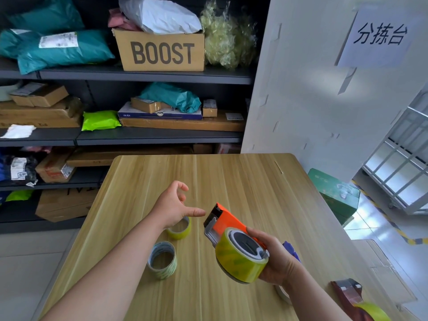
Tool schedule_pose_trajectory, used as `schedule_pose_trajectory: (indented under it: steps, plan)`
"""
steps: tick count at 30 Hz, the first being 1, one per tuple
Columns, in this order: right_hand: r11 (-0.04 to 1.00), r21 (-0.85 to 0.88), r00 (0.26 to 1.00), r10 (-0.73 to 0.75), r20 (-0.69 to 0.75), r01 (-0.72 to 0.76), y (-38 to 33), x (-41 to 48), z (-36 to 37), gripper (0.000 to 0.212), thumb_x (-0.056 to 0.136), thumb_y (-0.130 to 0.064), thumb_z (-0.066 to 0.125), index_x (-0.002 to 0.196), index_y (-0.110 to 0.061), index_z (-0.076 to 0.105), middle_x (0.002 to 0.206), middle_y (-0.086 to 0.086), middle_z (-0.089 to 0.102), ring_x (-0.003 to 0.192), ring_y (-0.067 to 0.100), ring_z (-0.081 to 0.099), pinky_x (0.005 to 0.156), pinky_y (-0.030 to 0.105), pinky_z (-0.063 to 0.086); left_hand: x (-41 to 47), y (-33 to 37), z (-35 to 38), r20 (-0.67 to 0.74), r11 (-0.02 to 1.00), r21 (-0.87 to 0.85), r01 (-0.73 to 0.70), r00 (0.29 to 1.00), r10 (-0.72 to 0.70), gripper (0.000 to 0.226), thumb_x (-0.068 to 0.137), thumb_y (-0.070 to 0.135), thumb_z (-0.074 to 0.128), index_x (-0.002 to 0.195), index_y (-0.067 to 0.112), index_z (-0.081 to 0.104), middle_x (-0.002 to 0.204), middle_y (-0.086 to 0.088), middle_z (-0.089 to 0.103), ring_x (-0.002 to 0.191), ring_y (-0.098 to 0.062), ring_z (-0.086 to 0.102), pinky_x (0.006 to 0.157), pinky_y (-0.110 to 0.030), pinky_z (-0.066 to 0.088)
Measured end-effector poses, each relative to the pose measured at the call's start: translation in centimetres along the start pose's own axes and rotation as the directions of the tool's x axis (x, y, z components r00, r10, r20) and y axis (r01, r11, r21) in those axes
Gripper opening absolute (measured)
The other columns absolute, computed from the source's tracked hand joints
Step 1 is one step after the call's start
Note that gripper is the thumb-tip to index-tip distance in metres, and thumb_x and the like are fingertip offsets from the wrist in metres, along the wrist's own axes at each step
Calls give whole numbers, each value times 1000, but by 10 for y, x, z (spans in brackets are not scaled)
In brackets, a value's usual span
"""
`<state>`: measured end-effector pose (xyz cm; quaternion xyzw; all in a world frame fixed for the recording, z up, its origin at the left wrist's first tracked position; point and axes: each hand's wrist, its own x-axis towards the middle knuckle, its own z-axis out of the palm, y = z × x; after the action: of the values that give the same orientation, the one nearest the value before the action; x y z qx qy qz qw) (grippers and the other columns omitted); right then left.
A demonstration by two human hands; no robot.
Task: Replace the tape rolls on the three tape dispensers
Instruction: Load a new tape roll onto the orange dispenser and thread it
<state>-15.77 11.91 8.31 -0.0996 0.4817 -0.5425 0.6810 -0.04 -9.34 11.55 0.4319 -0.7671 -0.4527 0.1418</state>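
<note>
The right hand point(275, 258) grips an orange tape dispenser point(228, 222) above the wooden table point(243, 181), its cutter end pointing away from the person. A yellow-green tape roll point(238, 258) sits on the dispenser's hub, against the palm and fingers. The left hand point(172, 206) hovers just to the left of the dispenser's cutter, holding nothing, fingers loosely curled and thumb stretched toward the dispenser without touching it. Beneath that hand a narrow yellow tape roll point(181, 230) lies flat on the table, and a paler roll point(162, 259) lies just nearer the person. A dark red dispenser point(349, 295) with yellow tape rests at the table's near right edge, well apart from both hands.
</note>
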Motion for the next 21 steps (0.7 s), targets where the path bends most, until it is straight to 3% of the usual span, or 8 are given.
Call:
schedule_pose_trajectory:
  steps: [5,9,12,15,18,21]
  plan:
    - [999,-48,1000,-20,18,21,-3,0,-5,43,69,-38,71,93,-3,75,93,16,73,81,29,71,78,37,55,1,-3,-11,122,996,-92,-5,992,16,66,56,30,90,110,21,54,101,-1,57,89,-15,56,76,-24,48]
    - [995,-93,996,-33,79,40,-9,-4,-15,54,50,-41,88,84,-2,74,81,14,72,70,25,69,72,34,55,1,1,-28,238,967,-255,13,970,50,24,84,7,70,106,5,61,94,-12,64,84,-20,63,80,-33,55]
    - [994,-103,999,-32,43,36,-14,-8,-27,53,47,-41,89,76,-1,71,71,14,66,58,22,62,60,31,48,-1,5,-39,312,958,-284,33,948,60,12,89,4,63,100,-1,64,91,-16,71,68,-19,67,64,-30,59]
    - [978,-210,999,25,26,-19,-24,-16,-39,48,52,-43,85,74,-3,71,68,12,63,54,18,56,55,26,41,-5,9,-44,330,969,-247,22,942,63,17,77,10,75,92,1,73,83,-19,72,48,-15,60,46,-23,50]
    - [960,-271,998,70,1,-67,-37,-23,-49,57,58,-37,81,92,6,64,75,18,62,58,20,59,54,27,45,-9,12,-46,352,962,-271,28,933,73,28,61,13,82,83,-1,74,74,-19,72,52,-18,65,48,-24,53]
    - [910,-414,997,52,50,-27,-51,-29,-49,79,69,-36,76,128,8,49,98,24,53,79,29,53,68,35,43,-10,13,-46,349,968,-249,-36,929,125,26,59,8,84,78,-5,73,76,-23,72,66,-25,69,61,-29,58]
